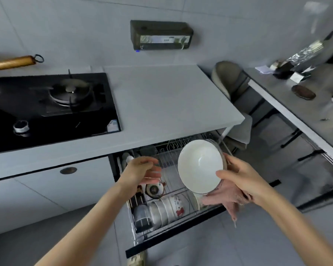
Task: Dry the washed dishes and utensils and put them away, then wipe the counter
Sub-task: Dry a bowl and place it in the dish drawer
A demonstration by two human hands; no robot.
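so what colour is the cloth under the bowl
Pink. The cloth hangs beneath the white bowl in the right hand; the head view shows it.

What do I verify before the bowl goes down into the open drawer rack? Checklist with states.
1. Right hand grips the white bowl at its rim: ok.
2. Drawer rack is pulled out, bare wires showing: ok.
3. Left hand holds nothing and hovers over the rack, possibly in the bowl's way: not ok.
4. Pink cloth hangs under the bowl from the same hand and may snag: not ok.
5. Stacked bowls at the near end leave room behind them: ok.
6. Bowl dry: cannot tell.
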